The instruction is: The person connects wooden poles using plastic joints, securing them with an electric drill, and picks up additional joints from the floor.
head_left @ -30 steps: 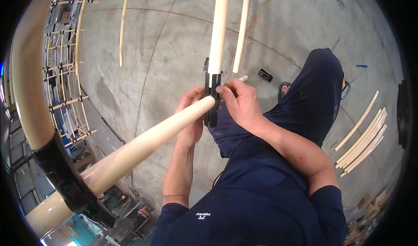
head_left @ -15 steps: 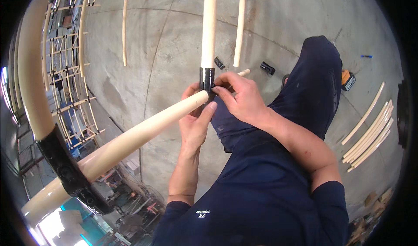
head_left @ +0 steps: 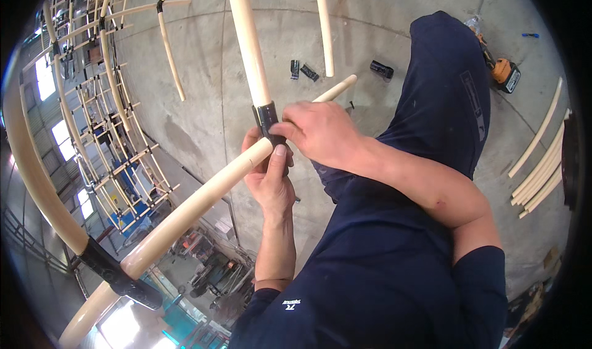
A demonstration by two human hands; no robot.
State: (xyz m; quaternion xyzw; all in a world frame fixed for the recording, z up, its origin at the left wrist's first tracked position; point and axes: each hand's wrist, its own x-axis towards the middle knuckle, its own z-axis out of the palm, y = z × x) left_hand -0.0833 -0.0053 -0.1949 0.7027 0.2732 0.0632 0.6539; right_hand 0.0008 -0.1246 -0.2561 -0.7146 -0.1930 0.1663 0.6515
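Observation:
A black pipe joint (head_left: 266, 116) connects an upper beige pipe (head_left: 248, 43) with a thick beige pipe (head_left: 197, 193) slanting in from the lower left. My left hand (head_left: 271, 179) wraps the joint from below, its thumb pressed against the black collar by the slanted pipe's end. From the right, my right hand (head_left: 324, 133) closes on the joint's side with bent fingers; they hide whatever small part may be between them. Past my right hand another beige pipe end (head_left: 338, 88) sticks out. A second black joint (head_left: 117, 272) clasps the slanted pipe nearer the lower left.
Loose black joint pieces (head_left: 302, 70) and another black joint (head_left: 382, 70) lie on the concrete floor. An orange-and-black power tool (head_left: 504, 72) rests beyond my knee. Several beige pipes (head_left: 542, 164) lie at the right. Pipe racks (head_left: 123, 157) stand at the left.
The view has shifted, so the joint and pipes appear tilted and farther left. Both hands stay at the joint; the right hand's back has turned more into view.

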